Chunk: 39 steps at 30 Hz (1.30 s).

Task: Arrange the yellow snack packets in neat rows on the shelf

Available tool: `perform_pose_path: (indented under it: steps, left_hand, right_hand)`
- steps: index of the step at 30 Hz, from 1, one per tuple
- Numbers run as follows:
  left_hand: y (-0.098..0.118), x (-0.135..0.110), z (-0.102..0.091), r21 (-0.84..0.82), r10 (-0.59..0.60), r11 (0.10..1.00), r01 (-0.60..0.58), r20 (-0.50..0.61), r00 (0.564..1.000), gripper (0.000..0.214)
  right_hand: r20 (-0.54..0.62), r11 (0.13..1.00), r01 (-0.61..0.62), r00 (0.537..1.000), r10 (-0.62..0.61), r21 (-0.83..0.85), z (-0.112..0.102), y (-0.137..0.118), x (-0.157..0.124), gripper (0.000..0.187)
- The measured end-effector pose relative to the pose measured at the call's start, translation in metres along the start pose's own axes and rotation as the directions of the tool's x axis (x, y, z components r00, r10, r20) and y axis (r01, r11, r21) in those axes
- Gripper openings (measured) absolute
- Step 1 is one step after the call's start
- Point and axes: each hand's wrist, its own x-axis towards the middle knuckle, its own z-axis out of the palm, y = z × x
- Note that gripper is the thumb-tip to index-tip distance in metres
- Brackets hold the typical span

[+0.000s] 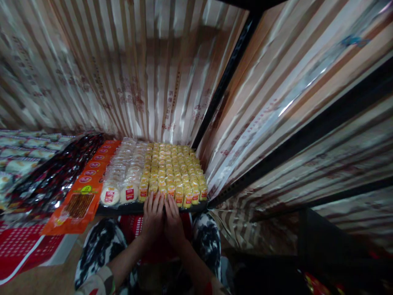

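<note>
My left hand [152, 219] and my right hand [173, 221] lie side by side, palms down, fingers stretched forward and together. Their fingertips touch the front row of small yellow wrapped snack packs [172, 170], which stand in several tight rows on a dark shelf [129, 209]. Neither hand holds a pack. Left of the yellow packs lie rows of round white snack packs with red labels [124, 180].
Orange flat snack packets [80, 196] and dark glossy packets [52, 176] overlap further left, with pale wrapped packs [21, 153] at the far left. Striped foil sheets [147, 69] hang behind and to the right. A black frame post [225, 78] rises beside the shelf. My patterned trouser knees [101, 250] are below.
</note>
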Motion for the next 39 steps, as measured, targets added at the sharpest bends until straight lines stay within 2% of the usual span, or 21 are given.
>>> perform_pose_path:
  steps: [8, 16, 21, 26, 31, 39]
  left_hand:
    - [-0.003, -0.003, -0.004, -0.021, 0.043, 0.999, -0.044, -0.020, 0.999, 0.047]
    - [-0.009, -0.014, -0.003, -0.015, 0.074, 0.997, -0.074, -0.023, 0.997, 0.042]
    - [-0.010, -0.011, -0.006, -0.006, 0.083, 0.997, -0.083, -0.025, 0.996, 0.043]
    - [-0.007, -0.008, -0.007, 0.000, 0.081, 0.997, -0.081, -0.023, 0.996, 0.042]
    - [-0.007, -0.011, -0.001, 0.012, 0.054, 0.999, -0.053, -0.041, 0.998, 0.042]
    - [-0.009, -0.015, 0.010, -0.013, 0.089, 0.996, -0.091, -0.102, 0.991, 0.044]
  right_hand:
    - [0.019, 1.000, -0.005, 1.000, 0.005, -0.003, -0.002, -0.004, 0.001, 0.057]
    - [0.021, 0.998, 0.052, 0.998, -0.052, -0.029, -0.001, -0.004, 0.001, 0.056]
    - [0.049, 0.998, 0.045, 0.998, -0.043, -0.044, -0.002, -0.003, 0.003, 0.053]
    - [0.027, 0.998, 0.048, 0.999, -0.047, -0.046, 0.000, -0.002, 0.003, 0.053]
    - [0.002, 0.998, 0.039, 0.999, -0.039, -0.041, 0.001, -0.002, 0.000, 0.055]
    - [-0.012, 0.997, 0.032, 0.999, -0.032, -0.068, 0.003, -0.001, 0.002, 0.055]
